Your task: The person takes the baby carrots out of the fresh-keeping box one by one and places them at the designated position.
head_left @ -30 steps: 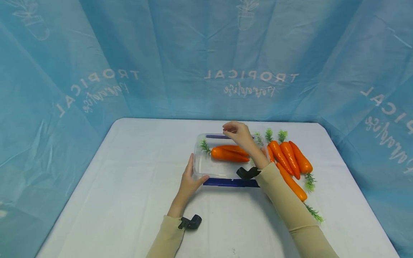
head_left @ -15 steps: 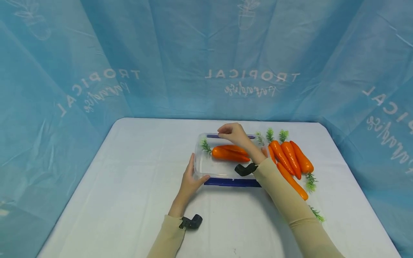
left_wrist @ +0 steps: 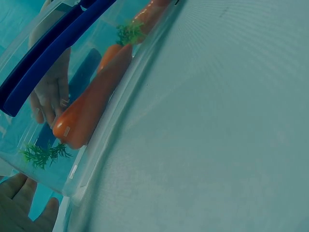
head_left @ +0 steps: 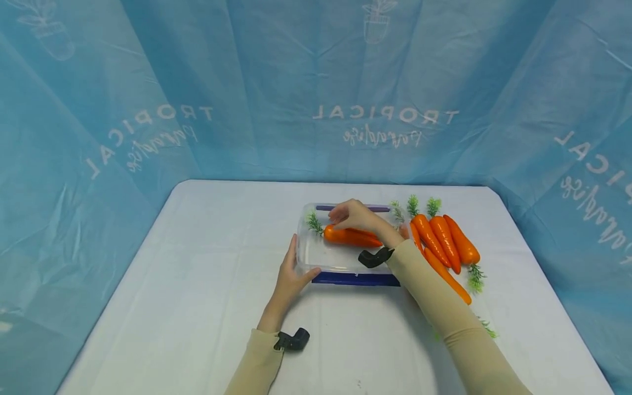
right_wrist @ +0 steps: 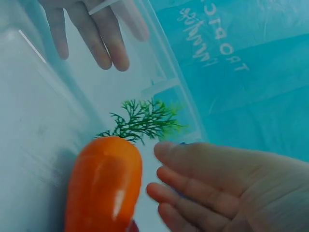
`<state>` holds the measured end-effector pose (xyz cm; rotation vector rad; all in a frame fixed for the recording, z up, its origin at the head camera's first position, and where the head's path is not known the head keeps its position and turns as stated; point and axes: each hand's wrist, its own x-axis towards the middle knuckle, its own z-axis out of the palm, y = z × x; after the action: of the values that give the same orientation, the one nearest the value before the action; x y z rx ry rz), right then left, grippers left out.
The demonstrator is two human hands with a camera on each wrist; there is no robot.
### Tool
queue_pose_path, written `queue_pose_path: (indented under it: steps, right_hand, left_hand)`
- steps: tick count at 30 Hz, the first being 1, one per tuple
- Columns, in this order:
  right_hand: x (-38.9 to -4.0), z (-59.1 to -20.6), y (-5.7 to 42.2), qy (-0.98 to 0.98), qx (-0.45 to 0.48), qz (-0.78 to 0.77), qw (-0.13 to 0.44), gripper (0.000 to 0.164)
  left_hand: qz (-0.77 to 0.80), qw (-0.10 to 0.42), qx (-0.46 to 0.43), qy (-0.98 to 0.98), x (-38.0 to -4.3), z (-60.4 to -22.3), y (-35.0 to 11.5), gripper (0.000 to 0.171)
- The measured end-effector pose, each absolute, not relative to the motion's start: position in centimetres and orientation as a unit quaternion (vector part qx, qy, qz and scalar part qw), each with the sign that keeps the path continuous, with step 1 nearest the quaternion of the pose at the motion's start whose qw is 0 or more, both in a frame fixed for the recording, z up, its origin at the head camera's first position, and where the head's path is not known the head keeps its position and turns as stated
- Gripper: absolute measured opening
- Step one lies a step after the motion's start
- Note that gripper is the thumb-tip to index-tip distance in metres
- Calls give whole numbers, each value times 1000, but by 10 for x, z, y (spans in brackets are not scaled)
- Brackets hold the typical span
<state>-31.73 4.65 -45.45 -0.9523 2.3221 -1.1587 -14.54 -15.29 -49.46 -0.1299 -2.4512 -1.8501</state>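
Observation:
A clear plastic box with blue clips stands on the table. Carrots with green tops lie inside; the front carrot is plainest, and another behind it is mostly covered by my right hand. That hand reaches down into the box. In the right wrist view, a small gap separates its fingers from the orange carrot, and nothing shows between them. My left hand rests against the box's left side, thumb at the front corner, straight fingers showing through the clear wall.
To the box's right lie several loose carrots, their green tops pointing different ways. A white cloth covers the table. A blue printed curtain hangs around the back and sides. Each wrist carries a small black camera.
My right hand has shifted left, then lowered from over the box's far edge to beside the carrots inside. My left hand and the box have stayed in place.

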Motion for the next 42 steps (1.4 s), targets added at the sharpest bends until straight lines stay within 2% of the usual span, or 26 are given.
queue_pose_path:
  steps: [4, 11, 24, 34, 42]
  right_hand:
    - [-318, -459, 48, 832, -331, -398, 199, 41]
    - [-318, -465, 48, 842, -334, -354, 232, 42]
    - [-310, -467, 45, 828, -354, -304, 311, 43]
    - [-311, -465, 44, 834, -335, -343, 273, 48]
    - [-314, -461, 44, 836, -336, -369, 228, 48]
  left_hand:
    - [-602, 32, -40, -797, -147, -499, -153, 97]
    - [-599, 53, -46, -798, -163, -537, -158, 101]
    - [-592, 61, -42, -803, -163, -539, -158, 100]
    - [-597, 43, -46, -799, -150, -503, -154, 98]
    - [-593, 44, -43, -803, -150, -502, -152, 96]
